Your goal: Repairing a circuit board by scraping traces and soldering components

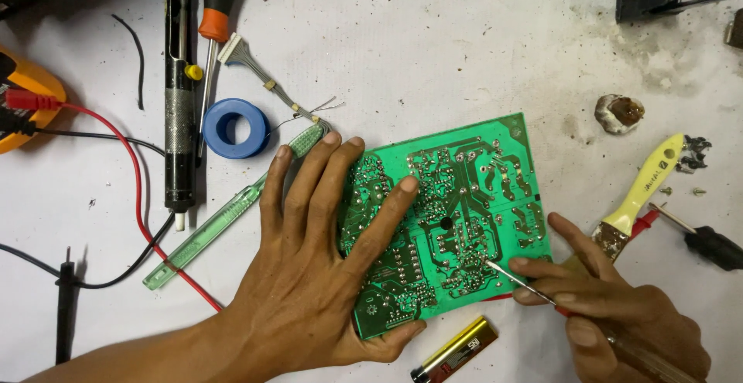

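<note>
A green circuit board (472, 197) lies solder side up on the white table. My left hand (317, 267) rests flat on its left part, fingers spread, thumb hooked under the near edge. My right hand (611, 306) grips a thin metal-tipped tool (520, 281) like a pen. The tool's tip touches the solder joints near the board's lower right.
A desoldering pump (179, 89), an orange-collared screwdriver (214, 19), a blue solder spool (234, 128) and a green translucent toothbrush (224, 217) lie to the left. A yellow multimeter (23, 100) with red and black leads sits far left. A yellow-handled brush (642, 189), a lump of rosin (619, 112) and a lighter (457, 352) lie right and near.
</note>
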